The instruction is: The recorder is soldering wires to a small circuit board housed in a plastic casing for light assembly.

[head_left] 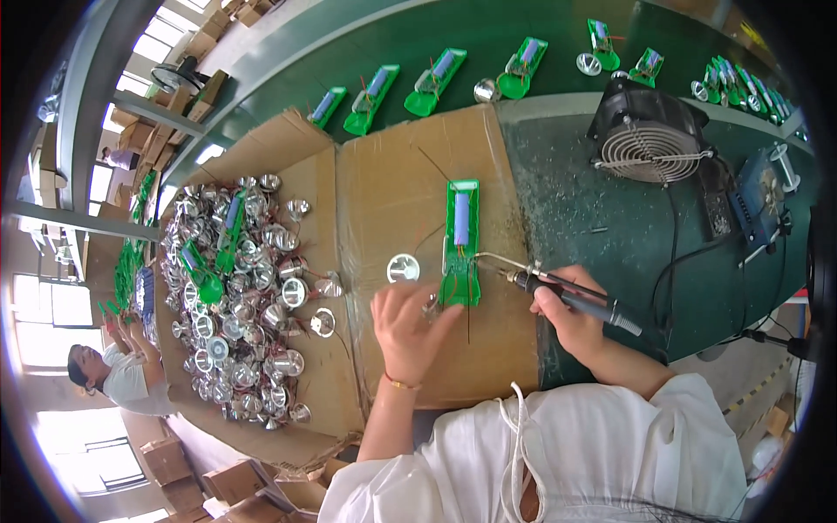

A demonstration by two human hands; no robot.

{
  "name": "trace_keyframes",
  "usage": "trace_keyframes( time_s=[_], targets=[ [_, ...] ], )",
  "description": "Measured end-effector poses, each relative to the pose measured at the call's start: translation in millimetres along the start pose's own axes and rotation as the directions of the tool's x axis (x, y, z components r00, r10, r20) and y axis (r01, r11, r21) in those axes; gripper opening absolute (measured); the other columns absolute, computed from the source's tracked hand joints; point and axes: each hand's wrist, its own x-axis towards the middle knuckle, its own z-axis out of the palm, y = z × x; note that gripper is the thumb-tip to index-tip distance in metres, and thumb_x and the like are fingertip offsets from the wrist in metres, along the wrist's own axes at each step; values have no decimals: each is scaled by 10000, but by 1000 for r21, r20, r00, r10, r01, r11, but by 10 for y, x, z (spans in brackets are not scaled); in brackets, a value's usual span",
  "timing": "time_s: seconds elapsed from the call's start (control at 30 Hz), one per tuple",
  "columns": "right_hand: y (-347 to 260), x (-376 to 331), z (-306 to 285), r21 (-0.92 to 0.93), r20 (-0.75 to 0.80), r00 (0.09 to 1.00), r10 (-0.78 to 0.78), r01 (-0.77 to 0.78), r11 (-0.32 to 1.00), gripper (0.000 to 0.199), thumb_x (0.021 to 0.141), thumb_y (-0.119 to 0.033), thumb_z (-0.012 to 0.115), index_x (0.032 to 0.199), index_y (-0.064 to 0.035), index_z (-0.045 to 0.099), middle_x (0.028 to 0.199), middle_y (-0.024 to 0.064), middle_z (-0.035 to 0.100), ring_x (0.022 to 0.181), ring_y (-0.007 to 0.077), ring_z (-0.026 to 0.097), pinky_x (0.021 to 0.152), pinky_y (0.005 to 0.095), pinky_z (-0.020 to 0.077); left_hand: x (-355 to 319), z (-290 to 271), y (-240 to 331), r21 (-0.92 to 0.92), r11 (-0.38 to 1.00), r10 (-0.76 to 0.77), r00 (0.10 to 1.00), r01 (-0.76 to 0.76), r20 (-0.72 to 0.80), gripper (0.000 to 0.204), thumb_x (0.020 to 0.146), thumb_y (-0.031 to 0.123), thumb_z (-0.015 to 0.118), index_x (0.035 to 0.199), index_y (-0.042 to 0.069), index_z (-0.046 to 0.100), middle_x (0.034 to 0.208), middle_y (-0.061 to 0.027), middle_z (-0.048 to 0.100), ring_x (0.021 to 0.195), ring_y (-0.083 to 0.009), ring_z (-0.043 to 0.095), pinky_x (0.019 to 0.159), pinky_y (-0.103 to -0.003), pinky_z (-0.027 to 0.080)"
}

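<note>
My right hand [571,315] grips a soldering iron [580,301] with a dark handle and a thin metal tube along it. Its tip reaches the middle of a green plastic housing [451,277] lying on the cardboard. A blue-purple cylindrical battery [461,218] sits in the housing's far part, with thin wires about it. To the left of the housing, my left hand [405,336] hovers with fingers bent and apart, holding nothing I can see. Just beyond its fingertips lies a shiny round reflector [403,268]. Another small silver piece is partly hidden by the hand.
At left, a cardboard box [324,200] holds a heap of silver reflectors [253,305] and two green housings. More green housings [436,83] line the far green belt. A black fan [649,139] and a blue soldering station [758,196] stand at right. A co-worker [122,370] sits far left.
</note>
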Motion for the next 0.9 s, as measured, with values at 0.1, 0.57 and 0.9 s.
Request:
trace_keyframes(
  time_s=[0.1,0.57,0.9],
  targets=[
    [31,-16,-1,0,-16,1000,3,-3,1000,179,826,-145,642,869,-3,542,638,48,609,557,76,567,504,221,451,-58,93,3,-4,1000,11,1000,-11,2,261,630,141,762,861,79,658,842,-35,590,793,-216,526,723,-335,402],
    [-58,-30,-15,-139,90,987,-131,143,980,167,816,-121,641,870,7,547,633,60,619,535,78,576,484,217,454,120,172,71,38,994,-111,983,107,143,57,717,106,683,742,82,638,934,-51,520,928,-270,457,811,-385,355],
    [-36,-54,7,-144,108,993,-51,66,987,203,830,-141,621,865,20,502,687,94,611,587,124,601,535,248,480,141,168,57,42,997,-71,979,64,189,76,718,115,685,757,87,627,951,-48,521,1043,-312,446,870,-425,347]
  ],
)
